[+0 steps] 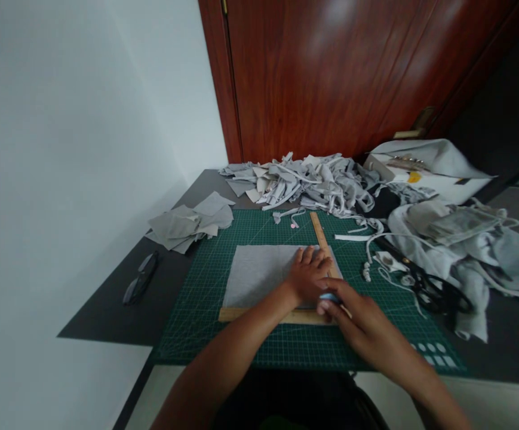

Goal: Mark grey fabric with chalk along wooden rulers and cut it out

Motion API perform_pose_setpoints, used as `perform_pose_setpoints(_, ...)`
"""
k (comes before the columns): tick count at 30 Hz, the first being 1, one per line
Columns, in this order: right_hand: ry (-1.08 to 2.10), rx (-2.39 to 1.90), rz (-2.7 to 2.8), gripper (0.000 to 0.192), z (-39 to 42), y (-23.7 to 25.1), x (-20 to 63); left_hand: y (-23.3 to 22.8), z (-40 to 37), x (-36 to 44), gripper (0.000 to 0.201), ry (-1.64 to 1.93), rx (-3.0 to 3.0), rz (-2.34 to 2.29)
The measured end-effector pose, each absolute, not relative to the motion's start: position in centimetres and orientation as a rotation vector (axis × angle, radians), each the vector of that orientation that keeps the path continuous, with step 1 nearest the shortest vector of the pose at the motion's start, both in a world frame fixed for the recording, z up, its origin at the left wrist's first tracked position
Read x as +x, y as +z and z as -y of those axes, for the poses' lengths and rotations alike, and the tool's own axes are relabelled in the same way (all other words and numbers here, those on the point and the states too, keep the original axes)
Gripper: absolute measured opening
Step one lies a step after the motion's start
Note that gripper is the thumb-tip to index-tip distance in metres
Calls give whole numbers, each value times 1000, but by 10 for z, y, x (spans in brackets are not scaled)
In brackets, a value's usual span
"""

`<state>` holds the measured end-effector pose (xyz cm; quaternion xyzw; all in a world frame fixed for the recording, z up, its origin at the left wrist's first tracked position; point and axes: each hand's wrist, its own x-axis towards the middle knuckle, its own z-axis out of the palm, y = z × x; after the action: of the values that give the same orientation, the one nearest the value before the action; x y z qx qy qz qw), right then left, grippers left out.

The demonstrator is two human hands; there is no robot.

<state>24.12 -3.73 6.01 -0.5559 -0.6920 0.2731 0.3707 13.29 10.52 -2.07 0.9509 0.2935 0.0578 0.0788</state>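
Note:
A grey fabric rectangle point(259, 272) lies on a green cutting mat point(205, 310), framed by a wooden L-shaped square ruler point(319, 234) along its right and near edges. My left hand point(308, 275) presses flat on the fabric's right side, against the ruler's upright arm. My right hand point(358, 316) is closed around a small light blue object point(329, 297), possibly chalk, at the ruler's corner. What the blue thing is cannot be told for sure.
A heap of grey fabric strips point(313, 179) lies at the mat's far edge. Cut grey pieces point(192, 224) are stacked at the left, glasses point(141, 278) nearer. Black scissors point(433, 289) rest on grey cloth point(478, 251) at the right, a white box point(433, 170) behind.

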Motion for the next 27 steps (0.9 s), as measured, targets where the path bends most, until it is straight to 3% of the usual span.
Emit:
perform_pose_setpoints(4, 632, -1273, 1675, 23, -24, 81, 283, -16, -102, 135, 104, 194, 2776, -886)
perform_pose_setpoints(10, 699, -1280, 1201, 45, -128, 10, 350, -8, -95, 133, 98, 132, 2781, -876)
perform_pose_setpoints(18, 733, -1383, 1182, 51, -138, -25, 371, -3, -98, 133, 104, 66, 2732, -902)
perform_pose_setpoints(27, 517, -1459, 1433, 34, -137, -20, 364, -4, -102, 134, 105, 98, 2730, -895)
